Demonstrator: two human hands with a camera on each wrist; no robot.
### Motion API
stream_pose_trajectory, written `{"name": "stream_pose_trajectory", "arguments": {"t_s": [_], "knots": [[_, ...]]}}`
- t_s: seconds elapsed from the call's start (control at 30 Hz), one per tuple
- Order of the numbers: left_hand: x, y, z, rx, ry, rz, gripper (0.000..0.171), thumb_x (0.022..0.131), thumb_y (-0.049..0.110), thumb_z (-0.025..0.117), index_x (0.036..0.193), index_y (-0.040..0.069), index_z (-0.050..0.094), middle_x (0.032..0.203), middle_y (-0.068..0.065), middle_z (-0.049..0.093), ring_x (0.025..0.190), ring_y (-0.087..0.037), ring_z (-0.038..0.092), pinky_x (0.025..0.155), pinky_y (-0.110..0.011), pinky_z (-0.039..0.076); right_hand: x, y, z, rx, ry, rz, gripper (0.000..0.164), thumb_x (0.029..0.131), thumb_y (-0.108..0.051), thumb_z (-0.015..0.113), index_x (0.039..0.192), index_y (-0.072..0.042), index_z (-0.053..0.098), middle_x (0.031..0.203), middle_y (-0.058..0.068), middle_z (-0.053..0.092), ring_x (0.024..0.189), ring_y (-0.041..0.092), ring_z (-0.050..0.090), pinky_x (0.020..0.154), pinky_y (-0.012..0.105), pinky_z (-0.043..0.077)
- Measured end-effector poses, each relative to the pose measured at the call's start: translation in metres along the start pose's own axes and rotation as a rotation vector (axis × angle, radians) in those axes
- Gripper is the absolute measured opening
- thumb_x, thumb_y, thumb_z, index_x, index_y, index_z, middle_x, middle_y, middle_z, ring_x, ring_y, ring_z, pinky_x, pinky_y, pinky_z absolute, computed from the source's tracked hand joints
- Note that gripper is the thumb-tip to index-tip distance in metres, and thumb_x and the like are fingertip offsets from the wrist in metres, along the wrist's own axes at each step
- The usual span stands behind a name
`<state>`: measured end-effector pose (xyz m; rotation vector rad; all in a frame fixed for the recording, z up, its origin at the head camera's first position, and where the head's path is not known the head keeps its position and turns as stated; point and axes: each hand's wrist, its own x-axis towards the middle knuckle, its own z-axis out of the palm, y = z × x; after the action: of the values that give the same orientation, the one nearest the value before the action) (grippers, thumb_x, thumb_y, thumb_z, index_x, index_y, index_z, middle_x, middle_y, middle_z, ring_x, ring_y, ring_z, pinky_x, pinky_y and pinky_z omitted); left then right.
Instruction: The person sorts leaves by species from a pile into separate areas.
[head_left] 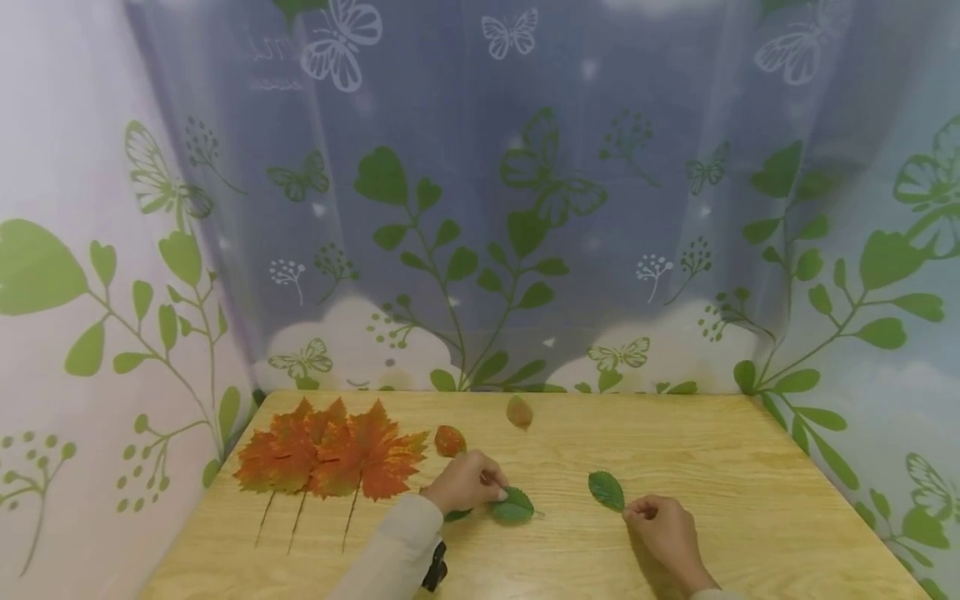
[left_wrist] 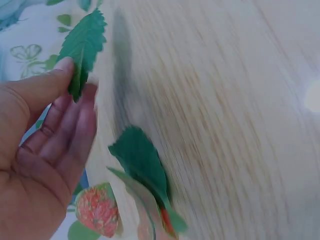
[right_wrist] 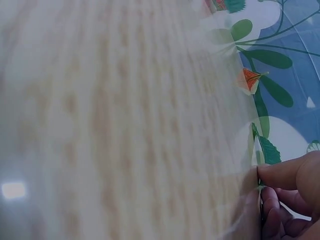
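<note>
Between thumb and fingers, my left hand (head_left: 467, 483) pinches one end of a green leaf (head_left: 513, 507) with a serrated edge. In the left wrist view that leaf (left_wrist: 85, 47) is held up over the wooden table. My right hand (head_left: 666, 533) pinches the lower end of a second green leaf (head_left: 606, 490), its blade pointing up and left. Partly hidden under the left hand, another green leaf (head_left: 457, 515) lies on the table. The left wrist view shows this dark green leaf (left_wrist: 142, 157) overlapped by a paler, curled leaf (left_wrist: 140, 200).
Orange-red maple leaves (head_left: 367, 450) overlap at the table's left, their thin dark stems toward me. A small orange-red leaf (head_left: 450, 441) lies beyond the left hand, and a brownish leaf (head_left: 519, 412) near the back edge. A patterned curtain (head_left: 480, 250) surrounds the wooden table (head_left: 750, 450).
</note>
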<state>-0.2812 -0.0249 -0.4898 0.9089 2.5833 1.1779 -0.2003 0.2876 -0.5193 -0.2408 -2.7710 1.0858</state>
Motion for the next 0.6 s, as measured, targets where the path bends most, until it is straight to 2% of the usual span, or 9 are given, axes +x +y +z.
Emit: {"name": "stream_pose_trajectory", "arguments": {"t_s": [0.13,0.23,0.4,0.5,0.6], "knots": [[0.003,0.007,0.003,-0.195,-0.028,-0.004,0.010,0.085,0.005,0.072,0.092,-0.001,0.071,0.079,-0.007,0.066,0.065,-0.025,0.067,0.058,-0.032,0.056,0.000,0.001,0.000,0.003,-0.002,-0.009,0.007,0.083,-0.009,0.070,0.083,-0.001,0.070,0.076,0.002,0.067,0.069,0.015,0.058,0.059,0.028,0.047],[0.004,0.014,0.006,-0.266,-0.017,0.001,0.009,0.085,0.003,0.070,0.091,-0.004,0.070,0.078,-0.009,0.066,0.063,-0.033,0.067,0.055,-0.032,0.056,0.000,0.001,-0.001,0.005,-0.004,-0.013,0.007,0.084,-0.009,0.070,0.083,-0.002,0.070,0.076,0.002,0.067,0.069,0.015,0.058,0.059,0.027,0.047],[0.006,0.020,0.015,-0.309,0.025,-0.028,0.011,0.087,0.004,0.068,0.096,-0.001,0.072,0.086,-0.009,0.068,0.072,-0.019,0.065,0.062,-0.025,0.054,0.000,0.001,-0.001,0.005,0.001,-0.013,0.007,0.084,-0.009,0.070,0.083,-0.002,0.070,0.075,0.001,0.066,0.068,0.014,0.057,0.058,0.027,0.046],[0.007,0.021,0.023,-0.368,0.043,-0.062,0.014,0.087,0.002,0.067,0.100,-0.002,0.072,0.093,-0.012,0.069,0.080,-0.014,0.062,0.070,-0.026,0.053,0.000,0.001,0.000,0.007,0.002,-0.005,0.007,0.084,-0.009,0.070,0.083,-0.002,0.070,0.075,0.001,0.066,0.068,0.014,0.057,0.058,0.027,0.046],[0.009,0.025,0.032,-0.438,0.068,-0.116,0.016,0.087,0.002,0.067,0.102,-0.001,0.072,0.095,-0.012,0.070,0.080,-0.012,0.062,0.071,-0.028,0.053,0.000,0.001,0.001,0.009,0.006,0.002,0.006,0.084,-0.009,0.070,0.083,-0.003,0.071,0.075,0.001,0.066,0.068,0.014,0.056,0.058,0.027,0.045]]}}
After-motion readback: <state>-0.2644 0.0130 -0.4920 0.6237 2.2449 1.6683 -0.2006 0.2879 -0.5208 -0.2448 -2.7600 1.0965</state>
